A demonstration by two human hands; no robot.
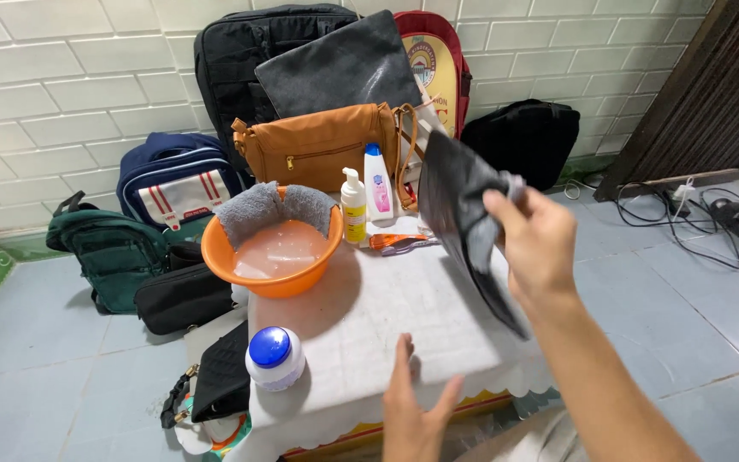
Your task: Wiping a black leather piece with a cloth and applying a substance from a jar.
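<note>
Nearest the camera, the left hand (414, 409) hovers edge-on over the cloth-covered table (387, 316), fingers straight and spread, holding nothing and touching nothing that can be seen.

Beyond it, the right hand (534, 241) is raised above the table's right side. Its fingers are closed around the upper edge of a flat black pouch (464, 224), with a grey cloth (511, 184) bunched under the thumb against the same edge. The pouch hangs tilted, lower corner toward the table edge, clear of the surface. Whether the cloth is wet cannot be judged at this angle.

Judgement on the work in hand, wiping the pouch: it would go best with the free hand steadying the dangling lower corner, so the panel stays taut under the cloth instead of swinging.

On the near left corner stands a white jar with a blue lid (274, 358). Further back sits an orange basin (272, 250) of cloudy water, a grey towel (275, 208) draped over its rim; just beside it, a yellow pump bottle (353, 207) and a white bottle (377, 182).

Against the tiled wall, a tan handbag (318, 145) and several dark bags.
</note>
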